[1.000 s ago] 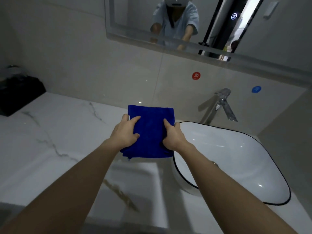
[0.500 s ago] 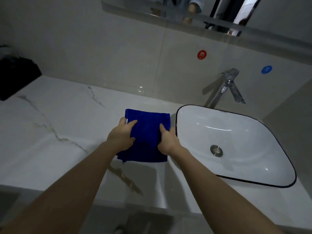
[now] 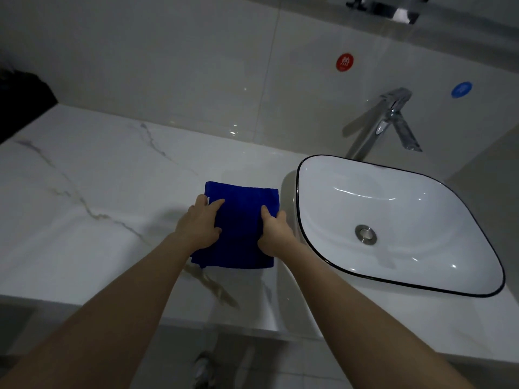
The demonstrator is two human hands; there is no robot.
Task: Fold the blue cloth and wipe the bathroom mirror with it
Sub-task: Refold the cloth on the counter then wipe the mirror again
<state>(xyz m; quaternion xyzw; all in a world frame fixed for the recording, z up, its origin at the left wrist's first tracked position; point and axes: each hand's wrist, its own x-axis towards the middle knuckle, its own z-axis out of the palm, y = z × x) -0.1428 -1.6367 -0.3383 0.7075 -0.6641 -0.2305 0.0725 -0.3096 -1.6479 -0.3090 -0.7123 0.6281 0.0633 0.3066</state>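
Risk one: loss of the fold. Blue cloth (image 3: 241, 228) folded to a compact rectangle, held over the marble countertop (image 3: 98, 192) just left of the basin (image 3: 298, 220); contact with the stone not discernible. Left hand (image 3: 200, 224) clamped on the left edge, thumb and forefinger on top. Right hand (image 3: 275, 233) pinching the right edge, thumb on top, other fingers hidden beneath. Probable cause: an uneven release or slack pinch, letting the loose layers at the lower left corner drop open.

Risk two: drift to the right, dipping the right edge over the basin rim. Possible result: a wet cloth and streaks on the mirror (image 3: 387, 8).

Risk three: mirror barely in view at the top edge. Long upward reach and a one-handed regrip probably required.

Compared with one second ago: cloth lower, nearer the countertop. View tilted down, with far less mirror and no reflected person. Drain (image 3: 365, 234) now exposed. Same two-sided grip.
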